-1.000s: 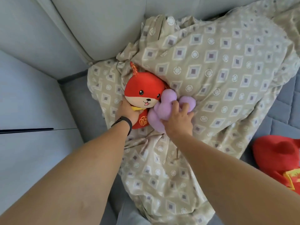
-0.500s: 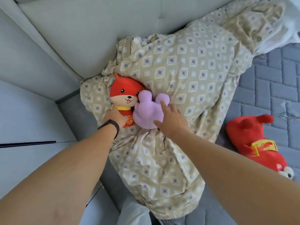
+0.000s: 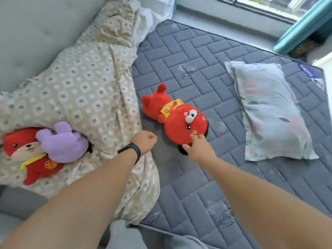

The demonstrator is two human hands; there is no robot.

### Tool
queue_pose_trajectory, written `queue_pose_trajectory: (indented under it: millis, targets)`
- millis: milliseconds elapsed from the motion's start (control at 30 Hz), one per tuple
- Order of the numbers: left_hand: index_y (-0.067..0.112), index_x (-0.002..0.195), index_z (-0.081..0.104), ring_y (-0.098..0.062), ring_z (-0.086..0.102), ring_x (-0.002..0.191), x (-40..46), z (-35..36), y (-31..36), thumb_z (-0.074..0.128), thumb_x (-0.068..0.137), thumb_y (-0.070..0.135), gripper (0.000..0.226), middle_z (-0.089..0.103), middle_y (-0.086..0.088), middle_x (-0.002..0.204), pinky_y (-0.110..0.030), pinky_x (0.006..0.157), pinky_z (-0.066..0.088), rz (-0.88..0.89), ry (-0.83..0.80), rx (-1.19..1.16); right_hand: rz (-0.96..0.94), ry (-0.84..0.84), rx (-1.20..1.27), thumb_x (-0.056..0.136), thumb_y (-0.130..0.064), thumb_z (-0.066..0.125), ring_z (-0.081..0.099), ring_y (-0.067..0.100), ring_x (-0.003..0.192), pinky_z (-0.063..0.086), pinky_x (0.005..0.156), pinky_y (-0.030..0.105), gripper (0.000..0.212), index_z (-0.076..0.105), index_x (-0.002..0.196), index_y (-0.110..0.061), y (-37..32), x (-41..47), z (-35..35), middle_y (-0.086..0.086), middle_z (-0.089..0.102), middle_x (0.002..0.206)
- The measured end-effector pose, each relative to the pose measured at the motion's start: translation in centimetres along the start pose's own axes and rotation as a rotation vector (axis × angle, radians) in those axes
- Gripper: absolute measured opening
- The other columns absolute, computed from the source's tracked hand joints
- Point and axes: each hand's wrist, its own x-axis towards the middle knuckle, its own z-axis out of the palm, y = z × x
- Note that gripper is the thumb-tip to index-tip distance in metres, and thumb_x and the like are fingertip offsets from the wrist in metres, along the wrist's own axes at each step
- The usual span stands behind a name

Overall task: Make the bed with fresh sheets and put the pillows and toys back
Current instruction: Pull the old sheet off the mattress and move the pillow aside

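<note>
A big red plush toy (image 3: 179,121) with a gold collar lies on its back on the bare grey quilted mattress (image 3: 197,51). My right hand (image 3: 196,147) grips the near side of its head, fingers on top and thumb at the edge. My left hand (image 3: 145,141) hovers beside it over the edge of a beige patterned pillow (image 3: 80,90), fingers curled and holding nothing. A small red fox plush (image 3: 27,151) and a purple plush (image 3: 62,141) lie together on that pillow at the left. A pale floral pillow (image 3: 269,112) lies on the mattress at the right.
A grey padded headboard (image 3: 36,33) runs along the left behind the beige pillow. White bedding (image 3: 143,20) is bunched at the far corner. A window ledge and a teal curtain (image 3: 301,27) stand beyond the mattress at the back right.
Both hands have let go of the small red fox and purple plush and moved right. My right hand now grips the big red plush; the view has swung right.
</note>
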Motion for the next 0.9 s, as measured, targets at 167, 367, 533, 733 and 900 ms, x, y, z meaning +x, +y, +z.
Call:
queue_pose_trajectory:
  millis: [167, 367, 533, 733, 900]
  targets:
    - [0.027, 0.117, 0.073, -0.023, 0.062, 0.116, 2.0, 14.1, 11.4, 0.055, 0.094, 0.027, 0.030, 0.071, 0.001, 0.122, -0.030, 0.100, 0.046, 0.177, -0.191, 0.194, 0.196, 0.067, 0.094, 0.099, -0.046, 0.054, 0.049, 0.040, 0.128, 0.042, 0.103, 0.046, 0.056, 0.045, 0.144, -0.014, 16.1, 1.8, -4.0, 0.013, 0.036, 0.147]
    - [0.031, 0.122, 0.070, -0.022, 0.060, 0.122, 5.8, 27.1, 17.3, 0.054, 0.095, 0.033, 0.031, 0.068, 0.000, 0.128, -0.038, 0.105, 0.046, 0.226, -0.355, 0.337, 0.340, 0.096, 0.205, 0.099, -0.044, 0.057, 0.045, 0.039, 0.132, 0.040, 0.108, 0.045, 0.056, 0.046, 0.143, -0.012, 30.7, 5.8, -3.9, 0.014, 0.033, 0.152]
    - [0.032, 0.125, 0.068, -0.022, 0.060, 0.122, 8.6, 33.0, 17.9, 0.052, 0.097, 0.033, 0.032, 0.068, 0.002, 0.128, -0.037, 0.103, 0.047, 0.233, -0.387, 0.468, 0.414, 0.049, 0.342, 0.096, -0.039, 0.060, 0.056, 0.035, 0.121, 0.046, 0.101, 0.040, 0.046, 0.057, 0.135, -0.015, 37.9, 9.5, -0.8, 0.013, 0.053, 0.139]
    - [0.034, 0.120, 0.070, -0.019, 0.063, 0.117, 10.1, 36.2, 14.2, 0.052, 0.096, 0.032, 0.030, 0.070, 0.005, 0.125, -0.034, 0.101, 0.048, 0.162, -0.413, 0.527, 0.612, 0.022, 1.182, 0.102, -0.028, 0.053, 0.059, 0.013, 0.108, 0.050, 0.095, 0.039, 0.030, 0.062, 0.130, -0.020, 41.9, 14.4, 2.9, -0.004, 0.062, 0.128]
    - [0.034, 0.118, 0.070, -0.018, 0.063, 0.117, 9.7, 34.7, 11.2, 0.051, 0.095, 0.031, 0.030, 0.070, 0.004, 0.124, -0.034, 0.100, 0.049, 0.070, -0.403, 0.593, 0.727, 0.243, 1.725, 0.097, -0.030, 0.063, 0.048, 0.006, 0.069, 0.041, 0.057, 0.023, 0.018, 0.067, 0.114, -0.025, 43.1, 16.8, 1.8, -0.007, 0.059, 0.096]
